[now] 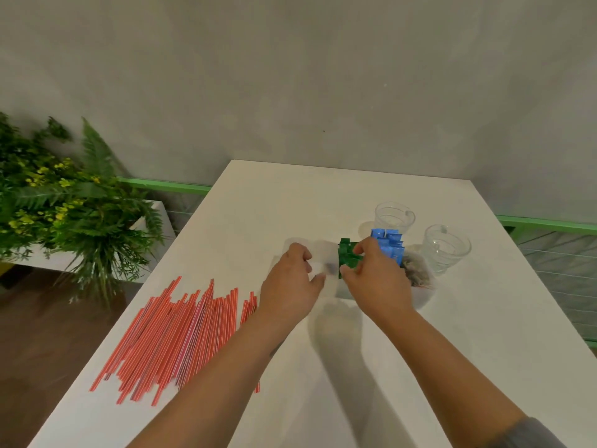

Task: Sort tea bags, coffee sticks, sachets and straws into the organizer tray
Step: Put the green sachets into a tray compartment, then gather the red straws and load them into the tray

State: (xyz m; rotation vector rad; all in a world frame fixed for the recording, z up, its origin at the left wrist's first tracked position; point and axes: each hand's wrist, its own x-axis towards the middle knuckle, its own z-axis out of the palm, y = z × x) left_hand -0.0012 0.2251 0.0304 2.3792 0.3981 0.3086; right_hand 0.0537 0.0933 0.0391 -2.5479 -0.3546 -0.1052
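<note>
Hands met over the organizer tray (420, 297), a translucent white container standing on the right half of the white table (355, 367). The right hand (376, 279) gripped the bunch of green sachets (347, 255), thumb at the near edge and fingers curled over the far side; the sachets stood upright in the tray. The left hand (292, 282) lay just beside it on the left, fingers curled around a pale, blurred item (323, 266) whose kind could not be told; whether it was firmly held could not be told either. Blue sachets (391, 245) stood upright behind the right hand, beside the green ones. Tea bags (415, 270), greyish and loosely piled, filled the compartment to the right of the blue sachets.

A loose spread of red-and-white striped straws (174, 341) lay flat on the table's left part, well apart from the tray and partly under the left forearm. Two clear glass cups (447, 248) stood on the table beyond and to the right of the tray.

The table abutted a grey wall (290, 76). A planter of ferns with yellow flowers (64, 202) stood to the left, over a dark wood floor (42, 334). A green rail (546, 223) ran behind the table.
</note>
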